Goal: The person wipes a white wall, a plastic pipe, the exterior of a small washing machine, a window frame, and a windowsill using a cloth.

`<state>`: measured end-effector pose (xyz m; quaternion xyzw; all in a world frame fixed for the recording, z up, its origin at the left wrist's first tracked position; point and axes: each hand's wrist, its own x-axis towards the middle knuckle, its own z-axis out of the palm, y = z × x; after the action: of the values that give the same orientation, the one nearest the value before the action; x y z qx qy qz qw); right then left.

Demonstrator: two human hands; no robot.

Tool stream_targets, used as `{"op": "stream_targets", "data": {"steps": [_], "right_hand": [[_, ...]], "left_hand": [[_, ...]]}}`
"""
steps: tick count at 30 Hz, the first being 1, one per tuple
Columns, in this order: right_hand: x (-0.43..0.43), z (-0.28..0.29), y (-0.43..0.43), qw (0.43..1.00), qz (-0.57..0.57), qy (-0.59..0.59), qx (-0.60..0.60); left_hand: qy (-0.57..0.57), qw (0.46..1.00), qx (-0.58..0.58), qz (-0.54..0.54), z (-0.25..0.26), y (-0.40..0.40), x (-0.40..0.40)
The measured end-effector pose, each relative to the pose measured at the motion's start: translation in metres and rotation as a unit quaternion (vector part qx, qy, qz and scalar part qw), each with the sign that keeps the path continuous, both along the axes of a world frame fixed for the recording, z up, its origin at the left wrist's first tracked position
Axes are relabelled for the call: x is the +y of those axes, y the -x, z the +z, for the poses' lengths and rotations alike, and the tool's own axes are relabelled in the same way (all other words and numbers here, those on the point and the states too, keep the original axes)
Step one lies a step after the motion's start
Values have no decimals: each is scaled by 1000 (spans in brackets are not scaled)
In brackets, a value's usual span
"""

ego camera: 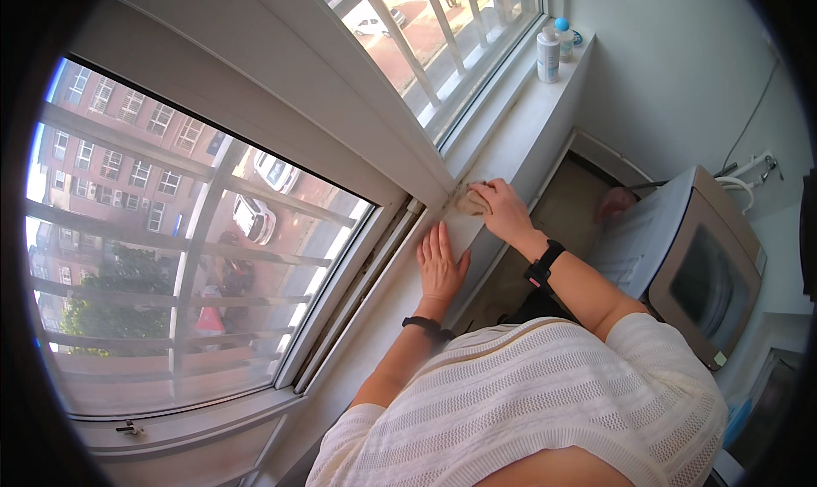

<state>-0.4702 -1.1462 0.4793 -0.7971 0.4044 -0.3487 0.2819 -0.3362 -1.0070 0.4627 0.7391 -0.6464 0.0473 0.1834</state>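
A beige cloth (471,201) is bunched in my right hand (505,214), pressed on the white windowsill (504,142) near the foot of the window post. Dark marks show on the sill and the frame's lower edge beside the cloth. Lower on the same sill rests my left hand (442,262), palm down with its fingers spread and nothing held. The sliding window's track (357,286), with dark dirt in it, runs just left of that hand. Both wrists wear black bands.
A white bottle (547,56) and a smaller container with a blue cap (563,40) stand at the sill's far end. To the right is a top-loading washing machine (702,264), with a hose and tap (763,168) on the wall behind. Barred windows are on the left.
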Motion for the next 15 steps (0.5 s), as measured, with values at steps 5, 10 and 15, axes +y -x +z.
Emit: {"op": "stream_targets", "data": {"steps": [5, 10, 15], "right_hand": [[-18, -7, 11, 997, -77, -5, 24], [23, -4, 0, 999, 3, 24, 35], [55, -10, -7, 994, 98, 37, 12]], "left_hand": [[-3, 1000, -2, 3, -3, 2, -1], [-2, 1000, 10, 7, -4, 1, -2], [1, 1000, 15, 3, -3, 0, -2]]}}
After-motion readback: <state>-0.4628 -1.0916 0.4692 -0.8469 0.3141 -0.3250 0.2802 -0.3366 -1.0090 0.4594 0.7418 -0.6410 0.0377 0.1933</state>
